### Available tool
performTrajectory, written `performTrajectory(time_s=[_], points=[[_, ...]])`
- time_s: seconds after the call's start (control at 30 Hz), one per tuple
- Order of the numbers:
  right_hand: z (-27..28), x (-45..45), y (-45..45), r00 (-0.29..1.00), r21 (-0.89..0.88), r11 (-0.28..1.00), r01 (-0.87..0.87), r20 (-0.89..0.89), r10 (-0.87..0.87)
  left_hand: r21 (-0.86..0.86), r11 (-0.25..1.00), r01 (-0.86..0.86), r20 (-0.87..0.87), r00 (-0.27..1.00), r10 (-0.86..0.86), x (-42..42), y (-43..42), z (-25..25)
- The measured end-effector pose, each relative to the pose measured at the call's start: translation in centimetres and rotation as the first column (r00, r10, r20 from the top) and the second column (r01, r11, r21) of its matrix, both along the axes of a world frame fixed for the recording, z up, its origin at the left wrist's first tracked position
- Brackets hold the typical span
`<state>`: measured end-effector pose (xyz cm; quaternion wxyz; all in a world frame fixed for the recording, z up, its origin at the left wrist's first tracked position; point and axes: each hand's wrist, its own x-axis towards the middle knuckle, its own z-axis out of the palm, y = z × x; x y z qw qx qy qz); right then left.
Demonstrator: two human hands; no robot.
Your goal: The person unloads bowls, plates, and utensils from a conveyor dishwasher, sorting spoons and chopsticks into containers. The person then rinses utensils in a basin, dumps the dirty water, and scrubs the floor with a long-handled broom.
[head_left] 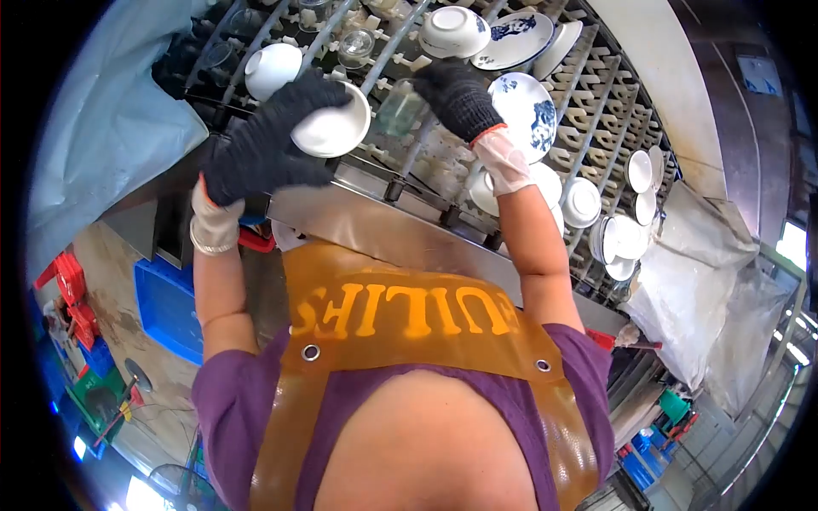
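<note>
Black-gloved left fingers (320, 92) clasp one white bowl (331, 123); whether right fingers (432, 78) grip one glass (400, 109) is unclear.

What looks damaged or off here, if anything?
Nothing clearly stands out. The white bowl in the left hand shows no visible chip; the patterned plates look intact where visible. The glassware is too unclear to judge.
</note>
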<state>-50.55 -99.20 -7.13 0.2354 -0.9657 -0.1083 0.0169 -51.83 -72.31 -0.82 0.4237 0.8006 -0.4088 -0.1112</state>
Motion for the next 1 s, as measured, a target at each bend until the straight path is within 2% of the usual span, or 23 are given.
performTrajectory(time_s=[0.03,0.1,0.17,0.2,0.23,0.27,0.3,0.33,0.43,0.47,0.5,0.53,0.57,0.6,0.63,0.67,0.73,0.8,0.83,0.87,0.93,0.97,1.0], points=[[-0.6,-0.5,-1.2,0.953,0.069,0.996,0.06,0.295,-0.077,0.004,1.0,0.01,0.004,1.0,-0.01,-0.6,-0.1,-0.7],[2.0,-1.9,-4.6,0.926,0.02,0.986,0.163,0.341,-0.16,0.372,0.9,-0.226,0.535,0.845,-0.009,-1.9,-0.6,-3.2],[1.7,-3.0,-10.2,0.891,-0.024,0.904,0.428,0.181,-0.417,0.316,0.923,-0.222,0.504,0.863,0.035,-2.2,-0.6,-3.8],[2.2,-3.3,-12.3,0.866,-0.187,0.847,0.498,0.148,-0.477,0.266,0.941,-0.209,0.474,0.878,0.061,-2.0,-0.5,-4.1],[0.3,-3.7,-15.2,0.84,-0.154,0.829,0.538,0.177,-0.512,0.066,0.971,-0.232,0.444,0.878,0.179,-1.9,-0.1,-5.1],[-3.1,-4.0,-18.0,0.81,-0.12,0.807,0.578,0.203,-0.55,0.058,0.973,-0.224,0.44,0.88,0.177,-2.1,-0.2,-4.8],[-3.5,-3.9,-17.8,0.862,0.032,0.861,0.507,-0.028,-0.507,-0.014,0.967,-0.253,-0.116,0.961,0.25,-1.9,-0.4,-3.8],[-3.5,-3.6,-18.0,0.885,0.207,0.869,0.449,-0.236,-0.401,-0.056,0.95,-0.308,-0.63,0.749,0.206,-1.6,-0.7,-3.1],[0.7,-6.4,-14.6,0.816,0.544,0.61,0.576,-0.34,-0.466,-0.105,0.989,-0.102,0.015,0.994,0.104,-0.4,-1.4,-5.5],[2.0,-6.7,-13.1,0.815,0.646,0.518,0.561,-0.324,-0.48,0.11,0.994,-0.008,0.55,0.833,-0.054,1.0,-0.8,-8.3],[1.0,-5.9,-12.8,0.866,0.691,0.603,0.399,-0.069,-0.495,0.13,0.991,0.034,0.467,0.88,-0.091,1.1,-1.2,-8.3],[4.5,-6.3,-10.2,0.846,0.817,0.344,0.463,-0.291,-0.447,0.075,0.996,0.056,0.424,0.902,-0.083,0.8,-2.5,-7.6],[4.3,-5.4,-10.2,0.855,0.772,0.49,0.405,-0.131,-0.501,0.102,0.993,0.051,0.458,0.884,-0.093,1.1,-3.1,-8.0],[1.9,-3.0,-12.1,0.818,0.466,0.811,0.354,0.267,-0.51,0.124,0.991,0.048,0.49,0.865,-0.103,1.4,-3.8,-8.5],[1.1,-1.1,-12.9,0.715,0.201,0.875,0.44,0.511,-0.477,0.093,0.992,0.085,0.502,0.856,-0.12,0.9,-5.1,-7.3],[-0.7,1.2,-13.6,0.647,0.178,0.838,0.516,0.561,-0.517,0.057,0.995,0.087,0.521,0.847,-0.104,0.6,-6.3,-7.8],[-3.7,6.5,-16.7,0.654,0.204,0.863,0.462,0.579,-0.486,0.055,0.984,0.167,0.525,0.834,-0.171,-0.1,-8.4,-7.0],[-2.4,7.8,-18.2,0.719,0.105,0.771,0.628,0.303,-0.626,0.063,0.982,0.177,0.494,0.85,-0.185,-1.2,-8.8,-6.1],[-1.8,7.8,-19.3,0.677,0.131,0.803,0.581,0.47,-0.566,0.024,0.988,0.153,0.438,0.887,-0.148,-2.1,-8.5,-5.0],[2.7,5.7,-18.6,0.719,0.127,0.784,0.608,0.332,-0.611,-0.014,0.992,0.126,0.375,0.92,-0.111,-3.1,-8.0,-4.2],[6.4,3.4,-20.1,0.841,0.154,0.911,0.383,0.349,-0.413,-0.106,0.991,0.08,0.211,0.976,-0.057,-4.1,-6.8,-5.0],[7.4,3.2,-20.8,0.864,0.0,0.927,0.375,0.361,-0.35,-0.117,0.987,0.109,0.282,0.957,-0.073,-4.1,-6.4,-5.1],[7.9,2.6,-21.2,0.889,-0.154,0.919,0.363,0.353,-0.292,-0.204,0.978,0.054,0.002,0.998,-0.055,-4.5,-6.5,-5.8]])
